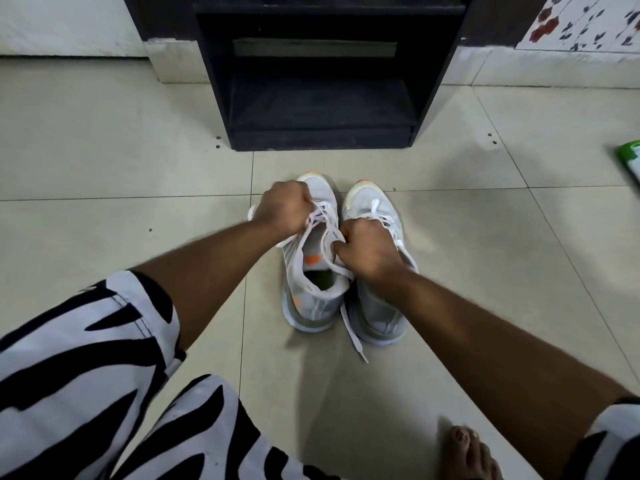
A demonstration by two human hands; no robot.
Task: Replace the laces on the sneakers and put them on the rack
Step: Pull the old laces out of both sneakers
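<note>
Two grey-and-white sneakers with orange accents stand side by side on the tiled floor, toes pointing at the rack. My left hand [283, 207] grips the white lace at the top of the left sneaker [313, 292]. My right hand [369, 249] grips the other end of that lace over the shoe's opening, covering part of the right sneaker [379, 317]. A loose white lace end [353, 337] trails on the floor between the heels. The dark shoe rack [322, 133] stands just beyond the sneakers, its lower shelf bare.
A green-and-white packet [630, 164] lies at the right edge of the floor. My bare foot [467, 452] rests at the bottom right. Black-and-white striped clothing fills the bottom left. A wall and a floral tile panel [581, 19] lie behind the rack.
</note>
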